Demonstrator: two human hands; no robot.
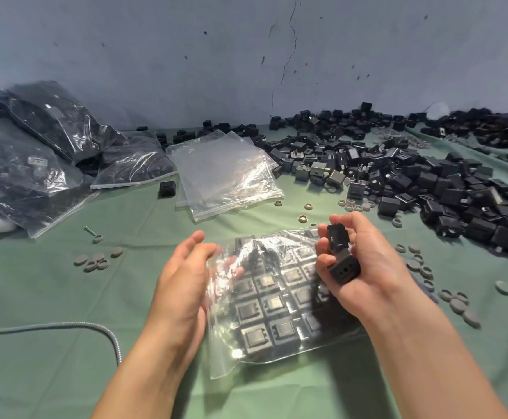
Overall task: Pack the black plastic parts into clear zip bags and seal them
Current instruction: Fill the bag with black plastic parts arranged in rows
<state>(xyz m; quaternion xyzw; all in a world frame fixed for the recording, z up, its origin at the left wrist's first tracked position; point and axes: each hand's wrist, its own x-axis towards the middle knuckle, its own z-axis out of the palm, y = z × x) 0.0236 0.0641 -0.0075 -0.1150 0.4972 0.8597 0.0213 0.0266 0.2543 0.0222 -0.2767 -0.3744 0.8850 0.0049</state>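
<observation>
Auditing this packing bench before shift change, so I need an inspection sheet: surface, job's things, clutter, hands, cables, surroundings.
Surface: green cloth, wrinkled.
Job's things: part-filled zip bag in front, parts in rows inside; loose parts heap at right; empty bags behind; filled bags at left.
Clutter: grey caps and rings scattered.
Hands: left hand open at the bag's mouth; right hand grips two black parts.
Cables: grey braided cable, lower left.
Surroundings: blue-grey wall, cracked.

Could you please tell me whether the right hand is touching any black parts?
Touching. The head view shows the right hand gripping two black parts, fingers curled round them, above the partly filled zip bag.
</observation>
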